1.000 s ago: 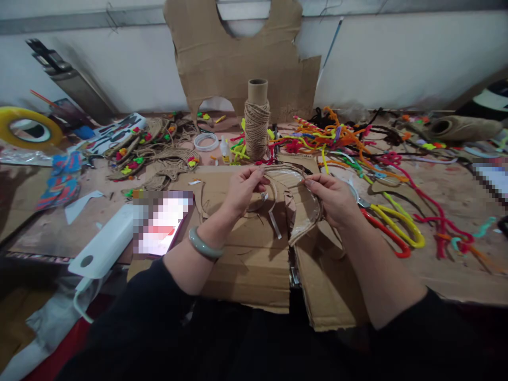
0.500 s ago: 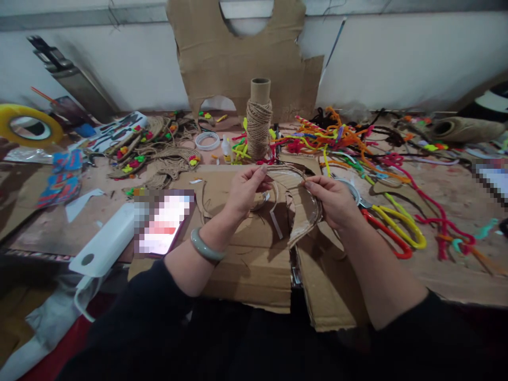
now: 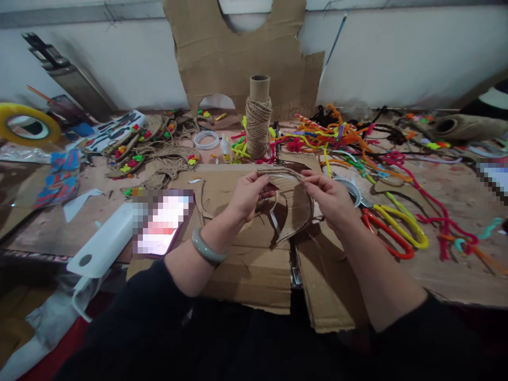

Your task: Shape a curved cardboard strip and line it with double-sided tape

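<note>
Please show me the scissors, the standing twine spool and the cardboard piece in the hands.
Scissors point(image 3: 422, 241): head view, on the yellow handle.
Twine spool point(image 3: 259, 124): head view, on the wound twine.
Cardboard piece point(image 3: 299, 206): head view, on its flat face.

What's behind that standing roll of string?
Behind the string roll stands a big brown cardboard sheet with cut-outs. The part the roll covers can't be seen.

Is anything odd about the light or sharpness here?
Head view: dim, with dark shadows on the cardboard near the left hand and right hand. Head view: the nearer phone glares, pixel blocks hiding its screen. Head view: the sleeves nearly sink into black. Head view: the tape roll at the left edge looks stretched.
</note>
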A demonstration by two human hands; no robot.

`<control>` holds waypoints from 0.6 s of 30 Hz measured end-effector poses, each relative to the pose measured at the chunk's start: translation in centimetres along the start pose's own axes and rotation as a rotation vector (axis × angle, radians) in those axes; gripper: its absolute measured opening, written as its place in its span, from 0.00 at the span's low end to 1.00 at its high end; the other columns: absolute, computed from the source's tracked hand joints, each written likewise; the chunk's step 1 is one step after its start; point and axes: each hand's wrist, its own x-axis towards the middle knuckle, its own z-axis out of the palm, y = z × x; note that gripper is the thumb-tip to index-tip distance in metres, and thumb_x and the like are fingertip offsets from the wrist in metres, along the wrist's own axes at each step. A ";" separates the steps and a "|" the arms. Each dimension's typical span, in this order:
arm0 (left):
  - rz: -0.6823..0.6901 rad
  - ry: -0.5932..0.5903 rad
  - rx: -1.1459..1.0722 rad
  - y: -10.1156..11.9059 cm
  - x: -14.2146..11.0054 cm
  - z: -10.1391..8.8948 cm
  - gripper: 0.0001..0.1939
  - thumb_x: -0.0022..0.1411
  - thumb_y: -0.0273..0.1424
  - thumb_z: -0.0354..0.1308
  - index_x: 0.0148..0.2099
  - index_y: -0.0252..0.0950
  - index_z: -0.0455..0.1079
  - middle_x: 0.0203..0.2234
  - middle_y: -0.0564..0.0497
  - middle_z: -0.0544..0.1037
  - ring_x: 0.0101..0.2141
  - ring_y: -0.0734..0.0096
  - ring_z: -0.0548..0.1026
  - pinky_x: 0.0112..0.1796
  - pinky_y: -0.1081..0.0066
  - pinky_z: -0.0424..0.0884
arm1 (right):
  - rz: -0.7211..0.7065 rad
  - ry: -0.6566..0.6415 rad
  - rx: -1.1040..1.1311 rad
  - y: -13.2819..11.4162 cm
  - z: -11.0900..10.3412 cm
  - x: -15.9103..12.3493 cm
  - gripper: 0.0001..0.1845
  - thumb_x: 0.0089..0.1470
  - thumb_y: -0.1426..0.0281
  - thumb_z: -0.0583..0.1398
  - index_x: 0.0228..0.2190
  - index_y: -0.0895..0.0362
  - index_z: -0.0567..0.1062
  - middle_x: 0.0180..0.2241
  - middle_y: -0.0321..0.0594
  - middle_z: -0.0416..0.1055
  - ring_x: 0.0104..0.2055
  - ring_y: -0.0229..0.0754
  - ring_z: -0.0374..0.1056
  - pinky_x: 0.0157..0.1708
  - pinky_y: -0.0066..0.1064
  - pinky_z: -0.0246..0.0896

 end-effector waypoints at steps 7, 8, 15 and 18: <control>-0.027 -0.055 0.049 -1.2 -0.4 0.6 0.05 0.57 0.25 0.59 0.28 0.33 0.70 0.22 0.52 0.75 0.21 0.80 0.72 0.26 0.76 0.70 | -0.137 0.148 -0.152 -0.7 -0.1 -0.7 0.08 0.53 0.67 0.58 0.35 0.52 0.77 0.29 0.36 0.74 0.32 0.40 0.70 0.36 0.35 0.65; -0.036 -0.068 0.049 -1.4 -0.5 0.7 0.04 0.57 0.26 0.59 0.29 0.32 0.70 0.22 0.52 0.75 0.22 0.80 0.72 0.27 0.76 0.70 | -0.172 0.135 -0.183 -1.0 0.0 -0.9 0.09 0.53 0.68 0.58 0.36 0.52 0.77 0.30 0.37 0.75 0.31 0.40 0.70 0.35 0.34 0.65; -0.021 -0.123 0.080 -1.7 -0.7 0.7 0.04 0.55 0.28 0.61 0.30 0.32 0.70 0.21 0.55 0.74 0.23 0.81 0.71 0.28 0.76 0.69 | -0.483 0.052 -0.406 -1.9 0.6 -1.4 0.07 0.55 0.69 0.58 0.29 0.53 0.77 0.30 0.38 0.77 0.32 0.42 0.72 0.33 0.34 0.66; 0.001 -0.148 0.080 -1.8 -0.7 0.8 0.05 0.53 0.29 0.62 0.30 0.33 0.71 0.23 0.55 0.75 0.23 0.81 0.71 0.29 0.77 0.69 | -0.522 0.058 -0.467 -1.8 0.8 -1.4 0.07 0.55 0.69 0.58 0.29 0.53 0.76 0.30 0.39 0.77 0.32 0.42 0.73 0.33 0.34 0.66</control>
